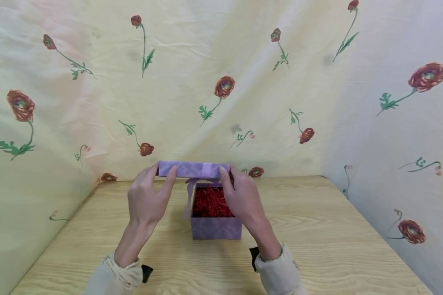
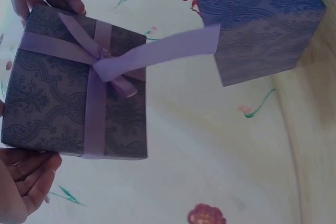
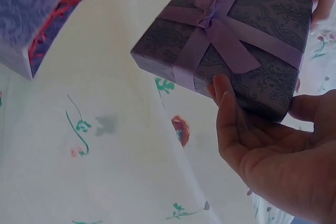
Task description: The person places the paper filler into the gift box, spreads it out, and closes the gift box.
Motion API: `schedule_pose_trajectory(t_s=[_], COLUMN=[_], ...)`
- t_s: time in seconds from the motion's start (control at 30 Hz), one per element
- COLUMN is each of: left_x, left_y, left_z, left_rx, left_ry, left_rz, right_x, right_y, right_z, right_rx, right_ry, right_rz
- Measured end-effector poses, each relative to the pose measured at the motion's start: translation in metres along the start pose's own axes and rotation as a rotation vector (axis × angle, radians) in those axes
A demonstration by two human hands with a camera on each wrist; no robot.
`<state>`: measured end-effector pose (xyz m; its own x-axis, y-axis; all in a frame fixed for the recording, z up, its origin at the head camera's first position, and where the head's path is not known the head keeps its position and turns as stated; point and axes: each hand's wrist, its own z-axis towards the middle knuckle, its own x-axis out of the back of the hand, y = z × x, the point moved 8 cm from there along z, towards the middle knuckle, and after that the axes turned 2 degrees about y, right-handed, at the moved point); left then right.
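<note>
A purple patterned gift box lid (image 1: 190, 169) is held up between both hands, above and behind the open box. My left hand (image 1: 147, 196) grips its left edge, thumb on the near side. On the right edge, my right hand (image 1: 243, 196) grips in the same way. A lilac ribbon with a bow (image 2: 105, 66) crosses the lid's top, which faces away from the head view, and one ribbon tail (image 1: 189, 200) hangs down. Below stands the matching purple box (image 1: 216, 228), filled with red shredded paper (image 1: 210, 203); the right hand hides part of it.
The box stands on a light wood-grain table (image 1: 302, 229). Behind the table and along both sides hangs a cream cloth (image 1: 184, 106) printed with red flowers. A black strap shows at each sleeve cuff (image 1: 127, 270).
</note>
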<state>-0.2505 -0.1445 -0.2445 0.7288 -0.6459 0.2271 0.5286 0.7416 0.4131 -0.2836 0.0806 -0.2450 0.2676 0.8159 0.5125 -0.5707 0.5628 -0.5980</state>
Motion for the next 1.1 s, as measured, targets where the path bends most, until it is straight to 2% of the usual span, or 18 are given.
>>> schedule_pose_trajectory(t_s=[0.2, 0.4, 0.63, 0.8, 1.1], left_x=[-0.010, -0.018, -0.025, -0.031, -0.054], left_y=[0.017, 0.028, 0.041, 0.043, 0.026], left_z=[0.012, 0.017, 0.026, 0.034, 0.040], left_rx=[-0.046, -0.082, -0.088, -0.027, 0.208], left_ry=[-0.036, -0.038, -0.061, -0.123, -0.354], left_rz=[0.093, 0.129, 0.158, 0.171, 0.238], right_x=[0.018, 0.033, 0.046, 0.051, 0.046], right_y=[-0.002, -0.002, 0.001, 0.001, 0.020], right_z=[0.004, 0.009, 0.016, 0.022, 0.039], right_rx=[0.021, -0.002, -0.017, -0.027, -0.168], right_ry=[0.053, 0.084, 0.110, 0.074, -0.128], right_rz=[-0.115, -0.219, -0.253, -0.261, -0.303])
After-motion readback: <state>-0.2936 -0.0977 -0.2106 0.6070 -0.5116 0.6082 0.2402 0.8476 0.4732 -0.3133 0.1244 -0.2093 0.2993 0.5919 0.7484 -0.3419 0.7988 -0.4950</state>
